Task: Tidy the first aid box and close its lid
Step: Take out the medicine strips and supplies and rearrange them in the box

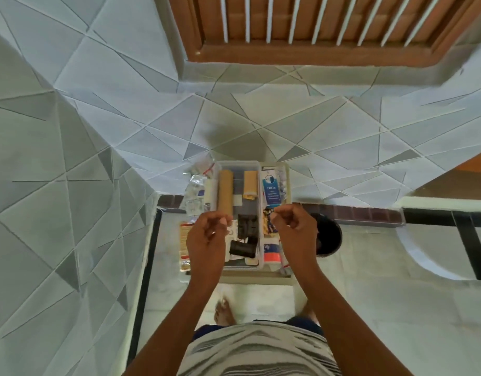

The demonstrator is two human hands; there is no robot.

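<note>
Over open box (238, 165), both hands (206, 240) curled

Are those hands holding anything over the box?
It cannot be told. Both the left hand and right hand hover with curled fingers over the first aid box.

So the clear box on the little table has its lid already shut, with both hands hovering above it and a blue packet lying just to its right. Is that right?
Not quite: the head view shows the clear box open, with no lid on it; the tan rolls and black items inside lie uncovered. The rest holds: the left hand and right hand hover above it, and the blue packet lies just to its right.
</note>
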